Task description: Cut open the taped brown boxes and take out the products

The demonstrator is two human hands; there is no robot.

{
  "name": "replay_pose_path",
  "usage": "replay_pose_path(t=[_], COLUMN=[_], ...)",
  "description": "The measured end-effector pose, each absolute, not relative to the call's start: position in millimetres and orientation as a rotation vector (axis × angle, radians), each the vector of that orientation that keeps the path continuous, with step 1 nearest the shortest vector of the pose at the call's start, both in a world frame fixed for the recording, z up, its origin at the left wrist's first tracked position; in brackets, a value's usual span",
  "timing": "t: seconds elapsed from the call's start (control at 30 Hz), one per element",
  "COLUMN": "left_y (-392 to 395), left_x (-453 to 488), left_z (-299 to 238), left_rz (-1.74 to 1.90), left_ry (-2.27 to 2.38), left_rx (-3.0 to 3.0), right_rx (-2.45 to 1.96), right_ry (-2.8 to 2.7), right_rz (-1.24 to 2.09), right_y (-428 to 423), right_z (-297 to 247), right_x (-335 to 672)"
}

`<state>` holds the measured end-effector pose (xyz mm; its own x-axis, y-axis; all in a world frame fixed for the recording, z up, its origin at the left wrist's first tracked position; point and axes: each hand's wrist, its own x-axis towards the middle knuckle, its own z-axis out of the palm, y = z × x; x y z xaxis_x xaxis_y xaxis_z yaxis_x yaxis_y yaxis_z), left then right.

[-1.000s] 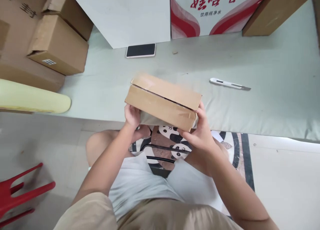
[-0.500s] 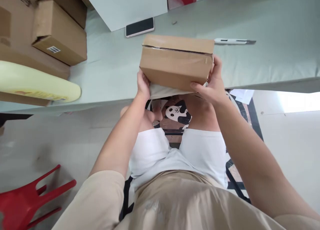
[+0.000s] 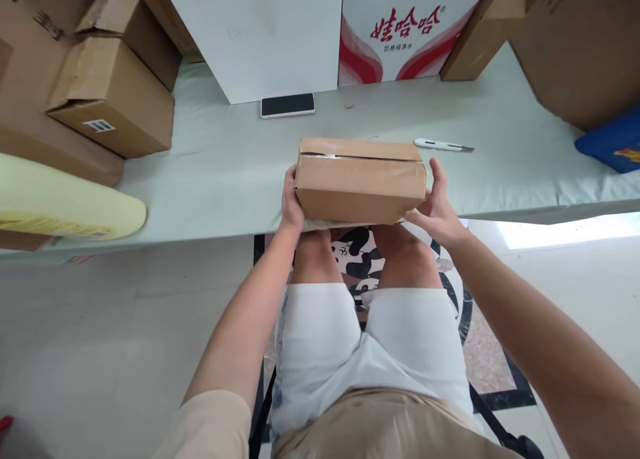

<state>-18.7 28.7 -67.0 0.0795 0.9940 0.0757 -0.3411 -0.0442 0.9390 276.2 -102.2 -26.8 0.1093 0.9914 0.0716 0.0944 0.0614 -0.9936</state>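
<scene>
A closed brown cardboard box [image 3: 361, 186] is at the table's near edge, its long side facing me and a dark seam running along its top. My left hand [image 3: 292, 200] is closed against the box's left end. At the right end, my right hand [image 3: 436, 204] has its thumb at the lower front corner and curled fingers by the side, while the index finger points up, apart from the cardboard. A white utility knife [image 3: 443, 145] with its blade out lies just behind the box, to the right. The box's underside is hidden.
A phone [image 3: 288, 105] lies before a large white box [image 3: 260, 39]. Beside that stands a white-and-red carton [image 3: 400, 29]. Brown boxes [image 3: 123, 96] and a pale yellow roll-shaped object [image 3: 65, 199] are on the left. A blue package [image 3: 613, 142] sits at the right edge.
My view has tilted up, bringing more of the table's back into sight. Both hands remain at the box's ends; the right index finger now stands away from it.
</scene>
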Motion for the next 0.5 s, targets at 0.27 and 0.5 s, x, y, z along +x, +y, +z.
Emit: replay_pose_path(t=[0.27, 0.5], left_y=[13, 44], left_x=[-41, -69], left_z=[-90, -59], left_rz=[1.216, 1.003], left_ry=[0.647, 0.556], left_rx=[1.41, 1.532], right_rx=[-1.796, -1.812], right_ry=[-1.33, -1.405], right_rz=[0.302, 0.184], right_y=[-16, 29], right_z=[-43, -83], right_x=[385, 424])
